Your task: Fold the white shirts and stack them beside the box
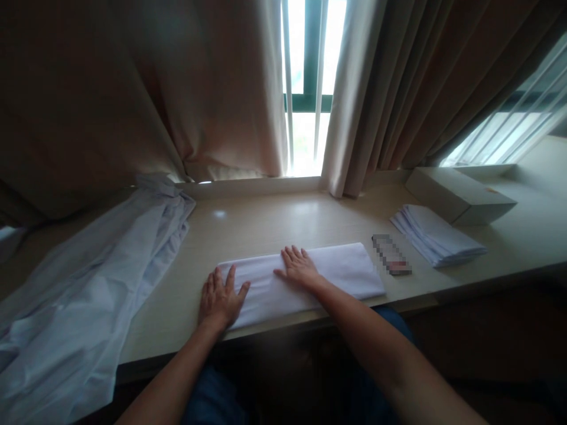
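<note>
A white cloth (343, 271), folded into a long flat rectangle, lies along the front of the desk. My left hand (221, 300) rests on its left end with the fingers spread, partly over the desk top. Near the cloth's middle, my right hand (297, 267) presses flat with its fingers stretched out. Faint creases run across the fabric between the two hands. Neither hand grips anything.
Loose white fabric (101, 277) heaps at the left and hangs over the front edge. On the right are a blurred-out phone-like object (392, 255), a folded white cloth stack (438, 233) and a pale box (463, 195). Curtains (212, 88) hang behind the desk (261, 218).
</note>
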### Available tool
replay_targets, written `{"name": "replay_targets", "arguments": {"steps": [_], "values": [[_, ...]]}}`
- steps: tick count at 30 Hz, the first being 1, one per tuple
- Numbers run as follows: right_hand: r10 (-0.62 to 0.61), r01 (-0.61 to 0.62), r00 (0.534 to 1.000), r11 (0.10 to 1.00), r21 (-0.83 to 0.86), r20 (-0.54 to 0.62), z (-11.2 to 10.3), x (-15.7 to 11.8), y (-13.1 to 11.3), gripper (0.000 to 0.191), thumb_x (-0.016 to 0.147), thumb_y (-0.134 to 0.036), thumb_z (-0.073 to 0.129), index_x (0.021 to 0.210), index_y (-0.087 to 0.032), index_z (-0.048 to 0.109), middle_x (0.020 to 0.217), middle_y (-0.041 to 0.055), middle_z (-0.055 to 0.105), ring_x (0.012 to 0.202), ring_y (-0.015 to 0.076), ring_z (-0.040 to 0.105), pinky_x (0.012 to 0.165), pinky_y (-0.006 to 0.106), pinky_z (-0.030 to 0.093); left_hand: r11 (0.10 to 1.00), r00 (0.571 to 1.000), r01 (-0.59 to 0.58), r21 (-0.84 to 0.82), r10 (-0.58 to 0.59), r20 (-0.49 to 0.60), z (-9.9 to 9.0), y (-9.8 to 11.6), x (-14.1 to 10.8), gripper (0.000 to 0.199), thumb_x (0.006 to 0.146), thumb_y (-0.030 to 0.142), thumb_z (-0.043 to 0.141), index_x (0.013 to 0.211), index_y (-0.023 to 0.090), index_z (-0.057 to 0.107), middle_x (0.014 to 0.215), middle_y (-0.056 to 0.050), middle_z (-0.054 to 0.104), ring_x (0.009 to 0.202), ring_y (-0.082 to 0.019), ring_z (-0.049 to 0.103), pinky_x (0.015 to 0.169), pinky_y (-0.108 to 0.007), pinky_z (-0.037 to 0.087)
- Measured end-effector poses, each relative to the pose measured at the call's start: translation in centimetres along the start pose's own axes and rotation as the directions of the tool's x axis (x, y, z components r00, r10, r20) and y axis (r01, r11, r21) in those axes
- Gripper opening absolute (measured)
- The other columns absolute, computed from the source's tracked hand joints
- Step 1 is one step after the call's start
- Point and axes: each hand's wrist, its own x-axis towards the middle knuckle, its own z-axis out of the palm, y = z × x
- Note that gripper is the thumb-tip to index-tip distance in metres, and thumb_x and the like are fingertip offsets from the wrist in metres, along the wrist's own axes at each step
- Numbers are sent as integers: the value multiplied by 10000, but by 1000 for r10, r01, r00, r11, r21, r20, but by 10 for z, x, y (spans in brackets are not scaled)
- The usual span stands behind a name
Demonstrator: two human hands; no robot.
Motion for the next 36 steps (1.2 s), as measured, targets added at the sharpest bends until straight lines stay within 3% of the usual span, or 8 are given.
{"name": "replay_targets", "arguments": {"steps": [8, 13, 16, 21, 29, 32, 36], "values": [[240, -242, 970, 966, -93, -38, -23, -54, 92, 829, 901, -682, 108, 1513, -124, 157, 1578, 80, 99, 1451, 227, 15, 1161, 391, -11, 999, 1000, -18, 37, 18, -3, 2, -2, 2, 751, 880, 602, 315, 1496, 183, 218, 1550, -189, 169, 1407, -355, 194, 1120, -484, 136], [418, -431, 900, 895, -117, -120, -25, -85, 126, 877, 884, -710, 99, 1516, -102, 112, 1583, 91, 55, 1447, 240, -42, 1158, 393, -33, 999, 1000, -12, 40, 11, 16, 1, -1, 2, 751, 878, 594, 324, 1499, 186, 209, 1555, -170, 171, 1408, -348, 188, 1118, -482, 142], [456, -476, 875, 872, -116, -160, -23, -100, 137, 900, 879, -716, 81, 1512, -77, 107, 1580, 106, 78, 1447, 222, -32, 1161, 375, -12, 999, 1000, -14, 37, 15, -9, 3, -1, 2, 748, 878, 593, 325, 1496, 186, 220, 1554, -174, 167, 1403, -352, 198, 1118, -482, 139], [488, -518, 845, 849, -107, -220, -23, -109, 135, 892, 888, -706, 80, 1504, -64, 151, 1570, 131, 126, 1448, 227, 3, 1158, 391, -5, 998, 1000, -8, 61, 8, -2, 4, -1, 3, 742, 883, 592, 318, 1499, 195, 206, 1544, -189, 185, 1401, -357, 207, 1115, -477, 146], [447, -505, 843, 850, -149, -300, -25, -111, 127, 838, 922, -647, 66, 1476, -47, 250, 1542, 155, 222, 1446, 243, 49, 1150, 431, -73, 998, 1000, -6, 63, 7, -13, 3, -1, 2, 750, 877, 600, 311, 1497, 189, 213, 1547, -190, 177, 1404, -353, 204, 1118, -475, 147], [417, -477, 856, 865, -156, -305, -25, -106, 107, 862, 911, -671, 100, 1476, -37, 246, 1547, 168, 193, 1447, 269, 34, 1146, 453, -77, 998, 999, -11, 56, 13, -31, 6, -2, 2, 750, 875, 604, 317, 1494, 191, 223, 1547, -194, 170, 1403, -358, 204, 1119, -475, 143], [251, -294, 930, 947, -134, -267, -21, -95, 54, 907, 871, -736, 155, 1491, -79, 230, 1557, 150, 162, 1446, 293, 23, 1148, 475, -52, 999, 1000, -15, 31, 16, -16, 6, -2, 2, 746, 880, 599, 302, 1496, 187, 215, 1553, -188, 161, 1403, -357, 204, 1117, -485, 145]]}}
